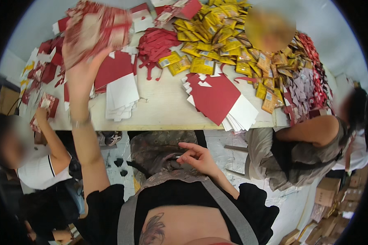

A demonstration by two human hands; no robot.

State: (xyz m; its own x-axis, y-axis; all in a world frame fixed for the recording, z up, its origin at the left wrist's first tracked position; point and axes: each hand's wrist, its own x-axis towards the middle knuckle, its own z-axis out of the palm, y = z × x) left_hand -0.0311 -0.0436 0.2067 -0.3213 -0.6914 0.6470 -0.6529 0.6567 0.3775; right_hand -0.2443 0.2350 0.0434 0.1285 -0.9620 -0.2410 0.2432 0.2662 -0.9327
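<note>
Up at the far left, my left hand [84, 67] is raised over the table, holding a red and cream patterned gift box [98, 30] smeared by motion. My right hand [198, 160] hangs above my lap, its index finger stretched out and the other fingers loosely bent, with no held thing that I can make out. Below the raised box lies a stack of dark red and white flat cartons [122, 96]. A second such stack [214, 98] is fanned out near the table's front edge, to the right.
A heap of yellow packets [216, 32] covers the table's back right, beside a pile of red ribbon strips [155, 45]. Red and lilac packets [304, 87] lie further right. Co-workers sit at both ends of the table [163, 108]. Brown cardboard boxes [329, 192] stand at the lower right.
</note>
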